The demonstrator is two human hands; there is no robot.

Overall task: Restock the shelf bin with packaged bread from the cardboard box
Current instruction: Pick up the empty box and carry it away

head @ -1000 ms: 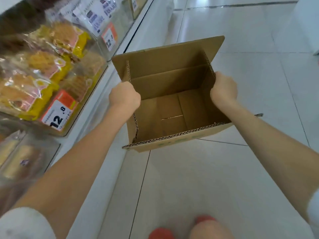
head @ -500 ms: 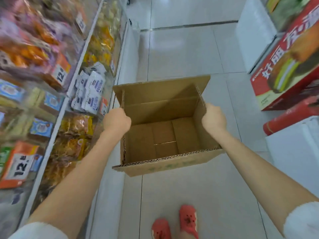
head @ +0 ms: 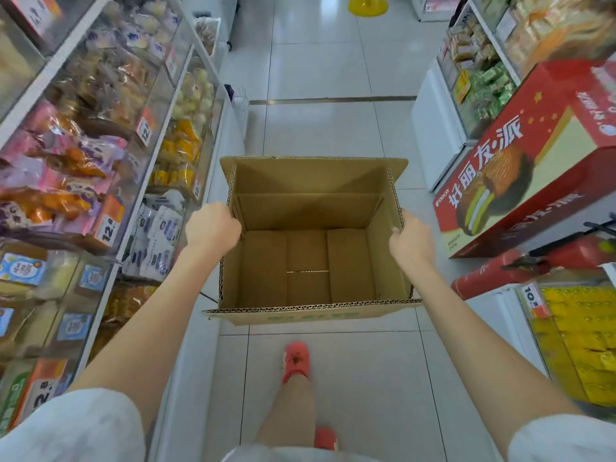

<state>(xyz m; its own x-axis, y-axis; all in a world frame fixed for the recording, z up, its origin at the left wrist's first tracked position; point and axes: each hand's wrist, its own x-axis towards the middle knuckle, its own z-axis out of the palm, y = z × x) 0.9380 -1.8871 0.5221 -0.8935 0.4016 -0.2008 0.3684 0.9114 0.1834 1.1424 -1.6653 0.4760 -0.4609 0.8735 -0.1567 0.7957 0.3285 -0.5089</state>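
I carry an open brown cardboard box [head: 310, 255] in front of me above the aisle floor; nothing lies inside it. My left hand [head: 210, 225] grips the box's left wall at the rim. My right hand [head: 410, 242] grips the right wall. Clear shelf bins of packaged bread [head: 100, 135] line the left side, with orange price tags on their fronts.
White tiled floor [head: 326, 135] runs ahead between two shelf rows. On the right stand a large red snack carton [head: 530, 168], a red fire extinguisher [head: 520, 271] and yellow packets [head: 580, 341]. A yellow post base [head: 367, 5] stands far down the aisle. My red shoes [head: 296, 361] are below the box.
My view has swung from the left shelf to looking down the aisle. Both hands keep the same grip on the box, and one foot has stepped forward.
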